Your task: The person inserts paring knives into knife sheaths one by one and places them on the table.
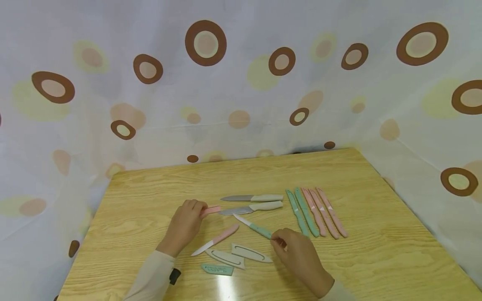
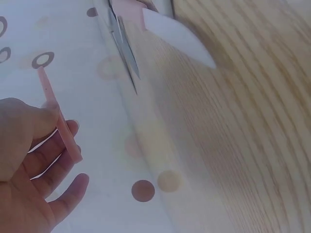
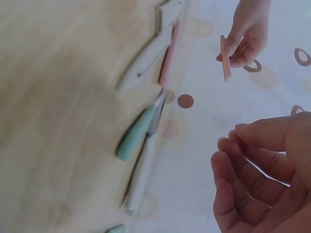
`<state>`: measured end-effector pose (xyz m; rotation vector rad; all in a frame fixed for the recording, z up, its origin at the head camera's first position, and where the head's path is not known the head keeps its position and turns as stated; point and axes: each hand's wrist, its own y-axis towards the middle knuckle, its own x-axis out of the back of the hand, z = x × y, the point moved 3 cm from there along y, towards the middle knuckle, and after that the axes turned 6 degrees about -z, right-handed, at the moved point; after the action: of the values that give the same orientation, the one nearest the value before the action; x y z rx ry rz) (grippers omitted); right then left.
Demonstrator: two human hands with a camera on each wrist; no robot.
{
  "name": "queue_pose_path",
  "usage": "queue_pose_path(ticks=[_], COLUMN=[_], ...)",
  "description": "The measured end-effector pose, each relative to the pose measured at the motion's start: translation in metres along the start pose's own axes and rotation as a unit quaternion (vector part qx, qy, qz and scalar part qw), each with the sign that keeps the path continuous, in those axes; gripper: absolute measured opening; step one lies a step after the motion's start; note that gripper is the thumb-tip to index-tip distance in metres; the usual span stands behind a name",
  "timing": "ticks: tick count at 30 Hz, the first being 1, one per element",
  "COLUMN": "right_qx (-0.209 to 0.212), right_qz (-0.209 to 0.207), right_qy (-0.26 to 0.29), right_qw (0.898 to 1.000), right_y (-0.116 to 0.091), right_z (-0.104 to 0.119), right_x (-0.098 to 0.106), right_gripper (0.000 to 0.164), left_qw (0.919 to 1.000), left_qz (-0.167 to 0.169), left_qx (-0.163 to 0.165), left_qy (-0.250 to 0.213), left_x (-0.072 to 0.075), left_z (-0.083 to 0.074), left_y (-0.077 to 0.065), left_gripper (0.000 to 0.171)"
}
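Observation:
My left hand pinches a pink knife sheath between thumb and fingers, raised above the table in the left wrist view. My right hand holds nothing; its fingers bend loosely, thumb near the index fingertip, apart from the table in the right wrist view. Closest to it lies a green-handled knife with a white blade. A bare pink-handled knife rests between the hands. Behind are two cream-handled knives with grey blades. Two cream sheaths and a green sheath with lettering lie in front.
At the right, two green sheathed knives and three pink sheathed knives lie in a slanted row on the wooden table. A patterned cloth hangs behind and along the sides.

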<state>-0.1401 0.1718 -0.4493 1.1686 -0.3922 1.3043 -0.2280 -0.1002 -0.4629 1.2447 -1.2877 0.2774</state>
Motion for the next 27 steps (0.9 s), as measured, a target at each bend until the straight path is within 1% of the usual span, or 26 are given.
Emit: queue_pose_path(ticks=[4, 7, 9, 11, 14, 16, 19, 23, 25, 27], right_qx=[0.011, 0.027, 0.039, 0.053, 0.086, 0.114, 0.144, 0.162, 0.168, 0.177], right_qz=[0.003, 0.014, 0.028, 0.053, 0.104, 0.139, 0.172, 0.188, 0.190, 0.189], right_qy=[-0.008, -0.006, 0.003, 0.010, 0.024, 0.023, 0.024, 0.034, 0.038, 0.031], right_qw=[1.000, 1.000, 0.999, 0.997, 0.991, 0.984, 0.974, 0.968, 0.967, 0.965], right_y=[0.018, 0.029, 0.036, 0.042, 0.051, 0.056, 0.061, 0.067, 0.069, 0.070], right_z=[0.007, 0.013, 0.017, 0.020, 0.024, 0.026, 0.032, 0.041, 0.043, 0.045], right_x=[-0.002, -0.006, -0.009, -0.013, -0.020, -0.025, -0.033, -0.045, -0.051, -0.058], right_gripper=[0.007, 0.006, 0.005, 0.004, 0.007, 0.010, 0.013, 0.013, 0.012, 0.010], left_qw=[0.9996, 0.9995, 0.9995, 0.9996, 0.9997, 0.9997, 0.9996, 0.9995, 0.9995, 0.9995], left_qz=[-0.018, -0.024, -0.024, -0.024, -0.024, -0.025, -0.028, -0.031, -0.030, -0.028], left_qx=[-0.019, -0.021, -0.017, -0.014, -0.006, -0.002, 0.001, 0.005, 0.010, 0.014], left_qy=[-0.006, -0.005, -0.002, -0.005, -0.007, -0.007, -0.006, -0.001, 0.002, 0.003], left_x=[0.006, 0.009, 0.011, 0.012, 0.012, 0.012, 0.012, 0.015, 0.017, 0.019], left_z=[-0.002, -0.004, -0.004, -0.004, -0.002, 0.000, 0.003, 0.008, 0.010, 0.011], left_y=[-0.003, -0.004, -0.005, -0.006, -0.008, -0.009, -0.012, -0.014, -0.016, -0.016], left_gripper=[0.014, 0.015, 0.015, 0.014, 0.014, 0.014, 0.015, 0.017, 0.018, 0.018])
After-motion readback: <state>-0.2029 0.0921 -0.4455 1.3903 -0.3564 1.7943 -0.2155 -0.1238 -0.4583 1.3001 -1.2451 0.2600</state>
